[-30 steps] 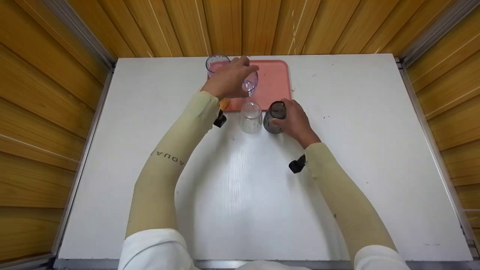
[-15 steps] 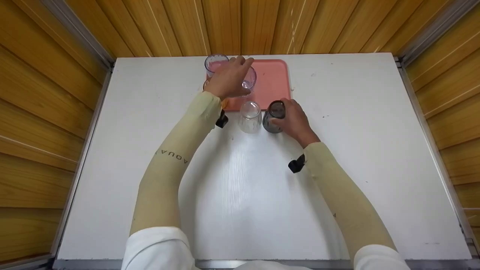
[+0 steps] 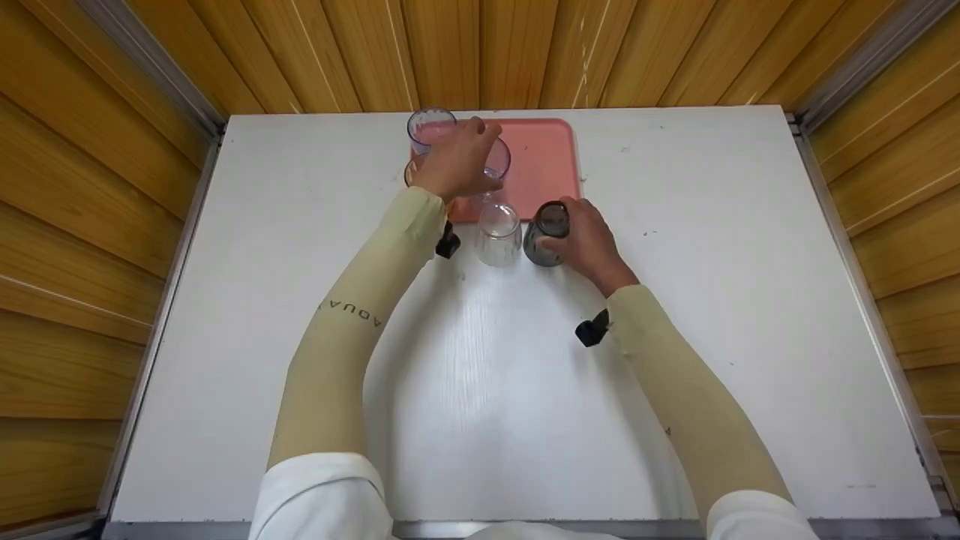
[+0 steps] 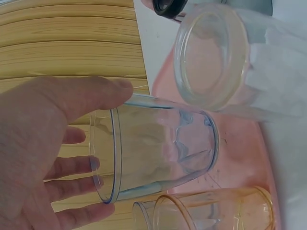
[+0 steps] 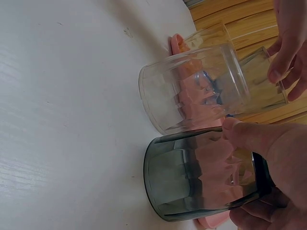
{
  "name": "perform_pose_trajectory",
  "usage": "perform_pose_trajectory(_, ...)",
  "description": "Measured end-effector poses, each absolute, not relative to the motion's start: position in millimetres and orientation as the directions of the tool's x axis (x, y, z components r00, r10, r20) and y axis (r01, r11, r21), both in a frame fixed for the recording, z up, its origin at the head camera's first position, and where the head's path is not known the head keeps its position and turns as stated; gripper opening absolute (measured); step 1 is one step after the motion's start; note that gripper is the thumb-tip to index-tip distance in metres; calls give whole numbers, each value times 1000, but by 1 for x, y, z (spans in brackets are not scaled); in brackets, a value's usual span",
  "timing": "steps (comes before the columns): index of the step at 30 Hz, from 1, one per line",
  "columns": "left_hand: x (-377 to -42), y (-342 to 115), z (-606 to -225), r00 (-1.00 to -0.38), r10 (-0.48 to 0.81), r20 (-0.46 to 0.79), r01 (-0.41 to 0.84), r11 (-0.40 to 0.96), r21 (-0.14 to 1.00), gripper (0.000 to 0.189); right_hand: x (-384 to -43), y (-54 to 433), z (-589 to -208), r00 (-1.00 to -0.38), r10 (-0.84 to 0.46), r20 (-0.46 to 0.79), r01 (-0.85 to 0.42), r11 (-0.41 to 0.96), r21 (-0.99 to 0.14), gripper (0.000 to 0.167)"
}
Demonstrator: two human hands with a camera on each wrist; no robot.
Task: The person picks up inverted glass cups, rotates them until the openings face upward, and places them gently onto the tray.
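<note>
My left hand (image 3: pixel 457 159) spans the rim of a clear bluish cup (image 4: pixel 163 143) standing upright on the pink tray (image 3: pixel 551 157). In the left wrist view the thumb touches one side of that rim and the fingertips meet the opposite side. My right hand (image 3: pixel 592 241) holds a smoky grey cup (image 5: pixel 192 177) near its dark base; it is upside down, with its wide mouth on the white table. Close beside the grey cup stands a colourless clear cup (image 3: pixel 499 244), also upside down, at the tray's front edge.
Another bluish cup (image 3: pixel 431 124) stands at the tray's back left. An orange-tinted cup (image 4: pixel 220 211) is on the tray's left side, mostly hidden from the head view by my left hand. Wood-panelled walls (image 3: pixel 517 56) enclose the white table (image 3: pixel 480 390).
The bluish cup under my left hand, tilted a second ago, now stands upright and slightly farther back. The left forearm shifts slightly right. My right hand and the grey cup stay in place.
</note>
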State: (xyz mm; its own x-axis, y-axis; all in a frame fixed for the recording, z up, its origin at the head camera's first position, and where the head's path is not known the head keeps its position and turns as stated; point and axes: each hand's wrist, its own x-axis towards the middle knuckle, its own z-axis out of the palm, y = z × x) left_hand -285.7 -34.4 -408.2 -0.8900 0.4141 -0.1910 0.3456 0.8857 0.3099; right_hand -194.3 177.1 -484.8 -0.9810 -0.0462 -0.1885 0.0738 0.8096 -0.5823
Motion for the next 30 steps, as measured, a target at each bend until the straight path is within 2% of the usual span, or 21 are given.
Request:
perform_pose_trajectory(21,-293,-30,-425,-912,325,-252,245,922,302,81,-194,176,-486,-981,-36,-189,83,808,-583,74)
perform_pose_trajectory(30,-295,-29,-431,-911,333,-245,264,925,273,80,-194,177,-485,-981,-49,-187,71,810,-582,79)
